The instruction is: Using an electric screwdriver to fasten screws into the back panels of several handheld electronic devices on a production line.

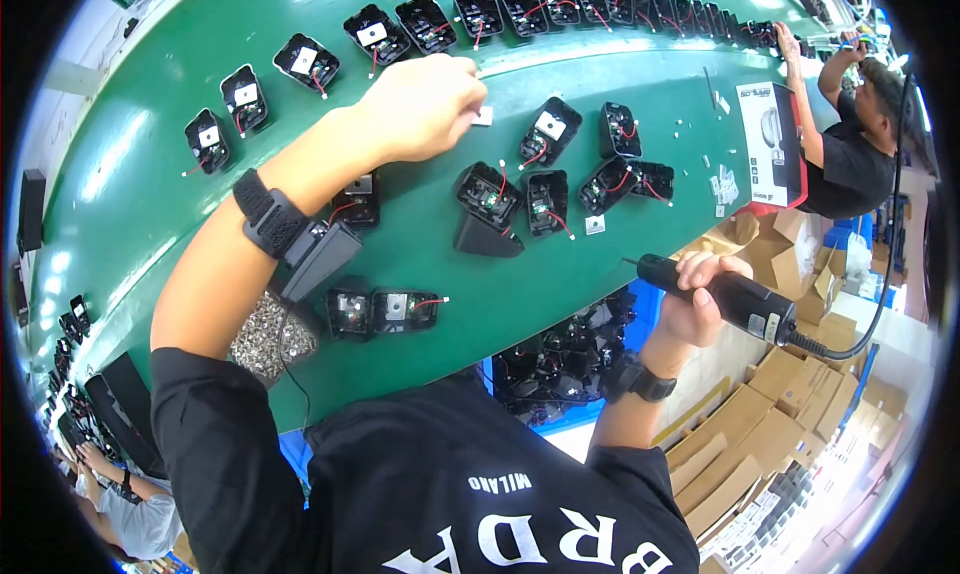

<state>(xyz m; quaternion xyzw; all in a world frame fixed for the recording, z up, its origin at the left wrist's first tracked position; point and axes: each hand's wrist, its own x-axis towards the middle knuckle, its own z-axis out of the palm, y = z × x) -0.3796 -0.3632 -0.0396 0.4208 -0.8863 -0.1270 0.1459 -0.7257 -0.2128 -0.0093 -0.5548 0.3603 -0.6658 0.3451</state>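
Note:
My left hand [425, 109] reaches across the green table with its fingers closed. A small white square piece [483, 116] shows at its fingertips. My right hand [706, 304] is wrapped around a black electric screwdriver [755, 309], its thin bit pointing left over the table's near edge. Between the hands lie several open black housings with circuit boards and red wires. One housing [550, 132] carries a white square plate; another housing [488, 196] leans on a black wedge-shaped part [488, 238]. A loose white square [595, 224] rests near two more housings.
A long row of similar housings [478, 12] curves along the far side. Small metal parts [272, 339] are heaped by my left elbow. A blue bin [640, 314] of black parts stands below the edge. The screwdriver cable [878, 314] hangs right, near cartons [770, 414] and a co-worker [860, 144].

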